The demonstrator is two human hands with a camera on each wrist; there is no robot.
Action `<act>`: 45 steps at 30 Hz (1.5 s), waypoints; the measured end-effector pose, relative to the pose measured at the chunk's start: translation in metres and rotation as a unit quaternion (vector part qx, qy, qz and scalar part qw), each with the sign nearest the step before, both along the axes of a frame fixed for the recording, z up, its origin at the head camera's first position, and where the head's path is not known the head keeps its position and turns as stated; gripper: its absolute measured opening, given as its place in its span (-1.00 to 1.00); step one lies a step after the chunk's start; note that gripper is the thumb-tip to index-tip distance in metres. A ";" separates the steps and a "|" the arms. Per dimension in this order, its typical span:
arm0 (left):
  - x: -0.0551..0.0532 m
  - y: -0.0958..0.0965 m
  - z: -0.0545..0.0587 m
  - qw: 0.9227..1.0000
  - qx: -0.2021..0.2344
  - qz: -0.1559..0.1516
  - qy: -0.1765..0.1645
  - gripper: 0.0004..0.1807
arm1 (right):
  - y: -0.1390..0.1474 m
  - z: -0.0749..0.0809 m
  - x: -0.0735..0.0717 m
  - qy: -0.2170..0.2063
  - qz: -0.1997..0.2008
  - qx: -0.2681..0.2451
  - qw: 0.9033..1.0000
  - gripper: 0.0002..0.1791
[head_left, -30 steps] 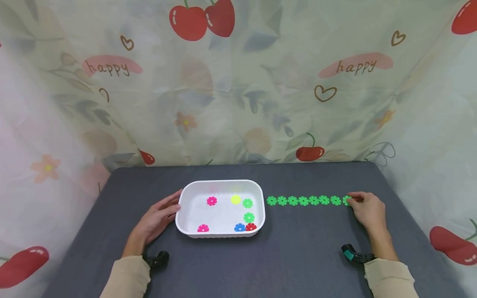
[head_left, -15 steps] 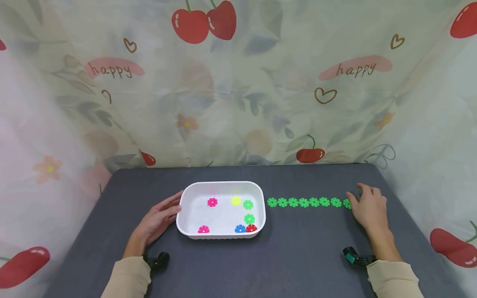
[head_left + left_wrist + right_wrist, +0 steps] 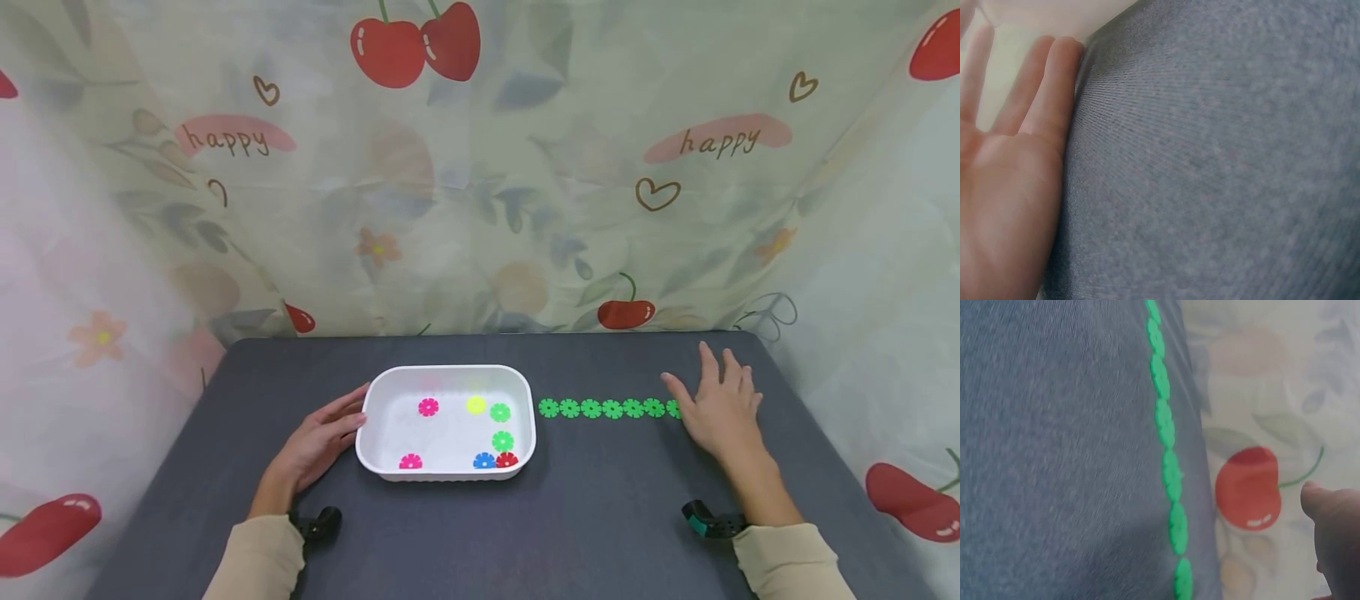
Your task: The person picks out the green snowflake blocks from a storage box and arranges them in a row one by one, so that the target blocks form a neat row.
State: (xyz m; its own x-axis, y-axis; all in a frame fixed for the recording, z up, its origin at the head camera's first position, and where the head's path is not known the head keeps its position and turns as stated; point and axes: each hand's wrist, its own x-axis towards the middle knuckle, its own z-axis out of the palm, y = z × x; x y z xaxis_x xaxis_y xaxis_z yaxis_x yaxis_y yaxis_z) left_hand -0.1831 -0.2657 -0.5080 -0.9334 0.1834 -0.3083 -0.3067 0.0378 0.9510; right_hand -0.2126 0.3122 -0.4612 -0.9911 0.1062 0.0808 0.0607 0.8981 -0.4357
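A white tray [image 3: 450, 432] stands on the dark table with several notched plastic discs in it. My left hand [image 3: 318, 442] touches its left side with extended fingers; the left wrist view shows the straight fingertips [image 3: 1063, 47] against the tray's pale wall. Right of the tray lies a straight row of green notched discs [image 3: 591, 409], edge to edge or nearly so. My right hand [image 3: 723, 421] is spread above the row's right end and hides the last discs; nothing shows in its fingers. In the right wrist view, its thumb [image 3: 1335, 519] stands apart from the green discs [image 3: 1165, 424].
Inside the tray are pink [image 3: 428, 407], yellow [image 3: 476, 405], green [image 3: 502, 442], blue [image 3: 484, 460] and red [image 3: 507, 459] discs. A patterned curtain [image 3: 480, 208] encloses the back and sides of the table [image 3: 525, 542].
My right hand has let go of the green disc at the row's right end, spread its fingers and shifted left over the row. My left hand and the tray have stayed in place.
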 end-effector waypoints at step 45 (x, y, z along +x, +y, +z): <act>0.000 -0.001 0.000 1.000 -0.013 0.001 -0.008 -0.20 | -0.127 0.031 -0.001 0.034 0.182 0.127 0.974 0.01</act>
State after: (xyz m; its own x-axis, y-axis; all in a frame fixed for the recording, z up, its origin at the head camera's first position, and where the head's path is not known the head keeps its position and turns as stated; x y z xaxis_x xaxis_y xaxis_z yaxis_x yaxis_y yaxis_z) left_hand -0.1833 -0.2663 -0.5082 -0.9283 0.1739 -0.3288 -0.3228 0.0627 0.9444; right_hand -0.2131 0.1854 -0.4300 -0.9508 -0.2833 0.1253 -0.3032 0.9342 -0.1883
